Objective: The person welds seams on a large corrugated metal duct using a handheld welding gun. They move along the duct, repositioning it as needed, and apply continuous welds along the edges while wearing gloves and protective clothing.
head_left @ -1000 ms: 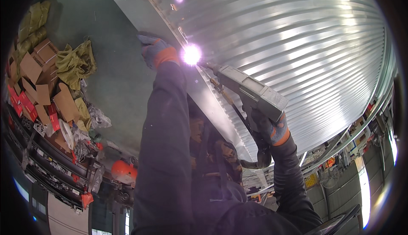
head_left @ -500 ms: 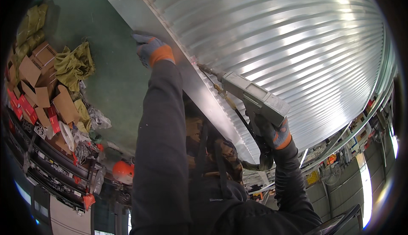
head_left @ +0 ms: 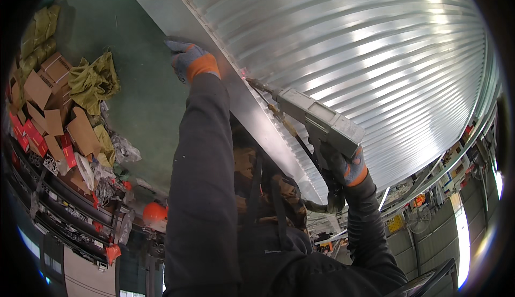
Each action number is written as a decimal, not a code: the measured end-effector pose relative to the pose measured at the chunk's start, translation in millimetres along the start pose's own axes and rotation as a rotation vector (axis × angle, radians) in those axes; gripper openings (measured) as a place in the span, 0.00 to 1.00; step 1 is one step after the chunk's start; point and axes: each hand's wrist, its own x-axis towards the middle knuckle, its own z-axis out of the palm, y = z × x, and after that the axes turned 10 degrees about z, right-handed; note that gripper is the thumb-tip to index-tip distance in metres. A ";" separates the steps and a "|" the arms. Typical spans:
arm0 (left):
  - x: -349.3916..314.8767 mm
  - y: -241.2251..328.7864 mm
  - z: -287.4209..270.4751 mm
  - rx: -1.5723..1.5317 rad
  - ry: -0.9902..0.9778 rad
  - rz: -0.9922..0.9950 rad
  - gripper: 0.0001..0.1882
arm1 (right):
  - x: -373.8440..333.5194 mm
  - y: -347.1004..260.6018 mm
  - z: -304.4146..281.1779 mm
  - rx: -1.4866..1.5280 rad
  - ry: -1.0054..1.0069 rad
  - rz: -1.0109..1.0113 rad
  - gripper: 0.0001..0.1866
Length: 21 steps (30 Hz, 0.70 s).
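- A workshop with cardboard boxes [head_left: 45,109] on a green floor [head_left: 139,82] is seen behind.
- The flat flange [head_left: 236,90] of the corrugated metal sheet [head_left: 365,55] runs diagonally; the gloved left hand [head_left: 188,60] is pressed open against it.
- The welding gun [head_left: 316,120] is gripped by the right hand [head_left: 346,167], tip at the seam, nearer than the left.

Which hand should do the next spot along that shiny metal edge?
Probably the right hand: it grips the welding gun, whose tip sits at the metal edge. The left hand only presses on the edge.
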 end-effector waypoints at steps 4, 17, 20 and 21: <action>0.6 2.3 -1.2 0.344 -0.038 0.091 0.25 | 3.4 6.8 -0.4 0.006 0.011 -0.059 0.23; -33.8 36.2 -32.7 0.920 -0.193 0.311 0.26 | 6.0 -5.1 6.5 -0.126 0.081 -0.089 0.17; -31.4 31.5 -30.1 0.902 -0.177 0.305 0.26 | 3.9 -2.3 2.2 -0.164 0.060 -0.085 0.19; -31.9 31.3 -29.6 0.908 -0.181 0.308 0.26 | 3.7 -0.5 2.5 -0.157 0.074 -0.112 0.17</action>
